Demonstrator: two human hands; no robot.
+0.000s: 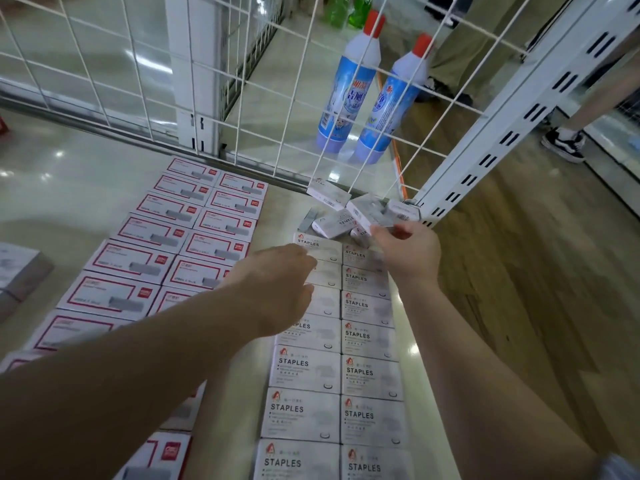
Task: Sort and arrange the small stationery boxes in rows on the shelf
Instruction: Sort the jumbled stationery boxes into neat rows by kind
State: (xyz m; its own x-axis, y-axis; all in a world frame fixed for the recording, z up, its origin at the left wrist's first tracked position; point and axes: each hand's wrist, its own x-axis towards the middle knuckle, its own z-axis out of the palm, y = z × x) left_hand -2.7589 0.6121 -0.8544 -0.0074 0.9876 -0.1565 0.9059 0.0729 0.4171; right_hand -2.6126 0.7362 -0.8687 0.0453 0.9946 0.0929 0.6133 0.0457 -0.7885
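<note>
Right hand [407,252] reaches to the loose heap of staple boxes [349,216] in the shelf's [69,202] far right corner, fingers curled round 1 box [375,216], likely to lift it out. Left hand [280,282] lies flat with straight fingers on the white rows [336,372], probably to keep them square. These 2 rows run along the right edge; 2 rows of red-bordered boxes [180,244] lie to the left. Open room remains between rows and heap, hemmed by the wire grid [277,98]
</note>
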